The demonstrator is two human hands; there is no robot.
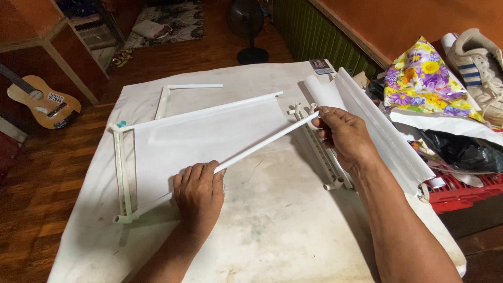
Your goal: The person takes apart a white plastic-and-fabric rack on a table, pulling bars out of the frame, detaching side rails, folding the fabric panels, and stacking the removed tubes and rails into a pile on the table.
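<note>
A thin white pipe runs diagonally across the white-covered table. My right hand grips its upper right end. My left hand presses down on the pipe near its lower left part. The pipe's low end meets a white pipe frame piece standing along the table's left side. A white sheet hangs from another pipe that slants up to the right, forming a triangle with the held one. Just right of my right hand lies a white ladder-like pipe rack.
A bent white pipe piece lies at the table's far left. Rolled white sheets lie along the right edge. Further right sit a flowered bag, a sneaker, a black bag and a red crate. A guitar and a fan stand on the wooden floor.
</note>
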